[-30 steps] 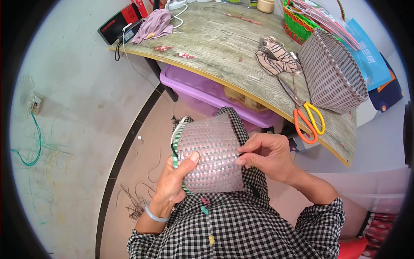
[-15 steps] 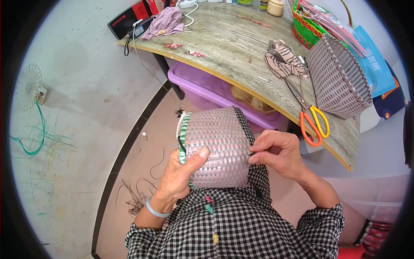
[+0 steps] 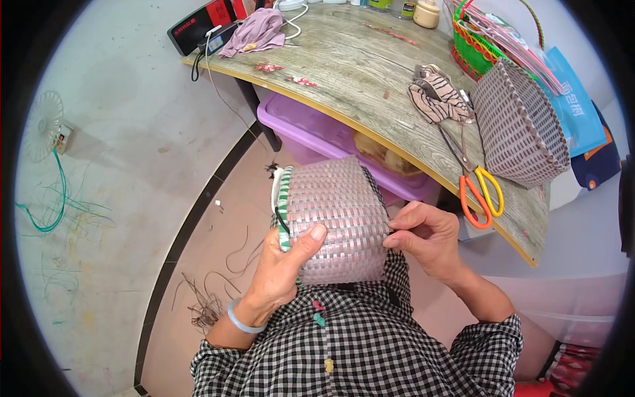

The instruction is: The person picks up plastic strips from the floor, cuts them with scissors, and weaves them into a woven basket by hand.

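A woven basket [image 3: 337,221] in pink and silver-grey strips lies on its side above my lap. Its rim [image 3: 284,205], bound in green and white, faces left, and a dark strand shows against it. My left hand [image 3: 281,271] grips the basket at that rim, thumb on the outer wall and fingers hidden inside. At the opposite edge, my right hand [image 3: 426,238] has thumb and forefinger pinched together close to the weave. Whatever lies between those fingertips is too small to make out.
On the wooden table [image 3: 344,73] are scissors [image 3: 473,172] with orange and yellow handles, a striped cloth [image 3: 440,96], another woven basket [image 3: 519,126] and a green basket [image 3: 473,49]. A purple bin [image 3: 311,132] stands underneath. Loose strips [image 3: 205,308] lie on the floor.
The basket has tilted slightly and shifted a little to the right with my left hand. My right hand stays pinched near the same edge.
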`<action>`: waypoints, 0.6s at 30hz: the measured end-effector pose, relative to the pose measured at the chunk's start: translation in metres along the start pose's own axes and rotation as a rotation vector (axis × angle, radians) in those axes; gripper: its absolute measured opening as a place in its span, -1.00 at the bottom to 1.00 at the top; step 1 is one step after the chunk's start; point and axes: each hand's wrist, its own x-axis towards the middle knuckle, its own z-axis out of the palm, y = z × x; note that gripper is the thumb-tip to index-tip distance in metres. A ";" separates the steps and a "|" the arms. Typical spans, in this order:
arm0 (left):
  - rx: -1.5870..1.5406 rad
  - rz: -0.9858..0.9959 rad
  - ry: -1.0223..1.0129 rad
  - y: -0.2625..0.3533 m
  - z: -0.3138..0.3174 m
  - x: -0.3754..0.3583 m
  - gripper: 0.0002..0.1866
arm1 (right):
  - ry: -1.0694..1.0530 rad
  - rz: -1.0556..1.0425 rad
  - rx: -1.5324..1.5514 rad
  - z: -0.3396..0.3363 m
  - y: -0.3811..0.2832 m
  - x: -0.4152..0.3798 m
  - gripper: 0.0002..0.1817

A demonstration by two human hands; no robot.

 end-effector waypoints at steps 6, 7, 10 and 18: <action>-0.008 0.017 0.023 0.002 -0.009 -0.002 -0.67 | -0.026 -0.002 0.053 0.005 -0.011 0.002 -0.79; -0.007 0.014 0.019 0.002 -0.009 -0.002 -0.67 | -0.033 -0.015 0.044 0.004 -0.012 0.002 -0.79; -0.006 0.010 0.004 0.002 -0.010 -0.003 -0.66 | -0.076 -0.098 -0.031 0.000 -0.010 0.003 -0.84; -0.050 -0.028 -0.034 0.002 -0.013 -0.006 -0.68 | -0.152 -0.156 -0.260 -0.002 -0.026 0.005 -0.88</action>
